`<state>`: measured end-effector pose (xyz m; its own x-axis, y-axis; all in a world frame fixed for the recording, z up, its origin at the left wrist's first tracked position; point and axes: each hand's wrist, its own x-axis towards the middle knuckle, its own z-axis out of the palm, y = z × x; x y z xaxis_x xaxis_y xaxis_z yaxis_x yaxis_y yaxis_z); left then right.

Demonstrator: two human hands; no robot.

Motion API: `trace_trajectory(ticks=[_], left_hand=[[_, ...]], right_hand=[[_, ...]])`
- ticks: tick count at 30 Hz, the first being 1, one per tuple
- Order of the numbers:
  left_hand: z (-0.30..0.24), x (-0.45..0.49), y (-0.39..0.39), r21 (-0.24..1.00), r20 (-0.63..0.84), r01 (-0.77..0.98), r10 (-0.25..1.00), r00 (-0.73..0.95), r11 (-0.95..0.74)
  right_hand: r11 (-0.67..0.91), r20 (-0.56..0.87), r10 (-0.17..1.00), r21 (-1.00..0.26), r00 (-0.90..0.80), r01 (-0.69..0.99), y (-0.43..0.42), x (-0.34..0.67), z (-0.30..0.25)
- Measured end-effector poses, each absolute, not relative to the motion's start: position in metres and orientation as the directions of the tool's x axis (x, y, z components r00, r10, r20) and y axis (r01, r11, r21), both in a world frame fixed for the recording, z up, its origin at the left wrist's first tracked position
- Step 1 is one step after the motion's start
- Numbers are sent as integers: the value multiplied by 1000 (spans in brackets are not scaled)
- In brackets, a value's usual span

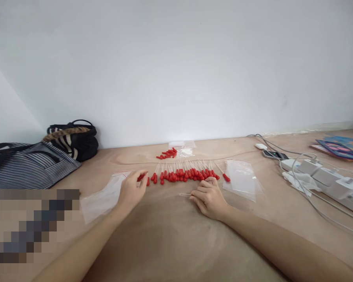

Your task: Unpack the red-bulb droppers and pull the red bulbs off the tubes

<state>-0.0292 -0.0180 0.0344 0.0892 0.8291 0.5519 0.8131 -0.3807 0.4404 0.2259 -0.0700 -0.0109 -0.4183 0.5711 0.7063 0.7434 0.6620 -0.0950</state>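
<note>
My right hand [209, 199] is closed around one end of a clear thin tube [184, 195], which points left just above the table. Red rubber-bulb droppers [181, 175] lie in a row in front of both hands, bulbs towards me and clear stems pointing away. At the row's left end is my left hand [134, 187], thumb and fingers curled about a red rubber bulb [141, 178], partly hidden by the fingers. Behind the row lie loose red rubber bulbs [167, 153] and several clear tubes [184, 152].
Clear plastic bags [101, 197] lie under my left forearm, with another clear bag [240, 178] to the right. A power strip with white chargers [323, 178] and cables fills the right side. Striped bag [38, 166] and black bag [82, 145] stand at left.
</note>
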Motion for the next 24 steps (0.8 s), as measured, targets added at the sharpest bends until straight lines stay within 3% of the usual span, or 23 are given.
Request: trace_trajectory(ticks=[3, 6, 11, 14, 17, 20, 24], left_hand=[[43, -34, 4, 451, 363, 875, 932, 0, -176], [43, -30, 21, 413, 276, 906, 961, -33, -87], [42, -24, 34, 388, 246, 919, 969, -26, -74], [43, -22, 23, 366, 301, 925, 953, -14, -102], [41, -12, -7, 362, 460, 873, 877, 137, -326], [34, 6, -40, 371, 506, 605, 700, 504, -704], [23, 25, -63, 303, 468, 452, 544, 696, -839]], right_hand=[[656, 694, 587, -105, -417, 748, -69, 225, -12], [650, 689, 595, -110, -414, 752, -69, 226, -13], [653, 693, 595, -121, -407, 748, -69, 228, -12], [654, 705, 585, -116, -402, 748, -69, 226, -13], [645, 722, 572, -104, -389, 757, -69, 222, -13], [658, 726, 551, -76, -411, 749, -71, 218, -12], [684, 740, 499, -17, -451, 729, -74, 215, -10]])
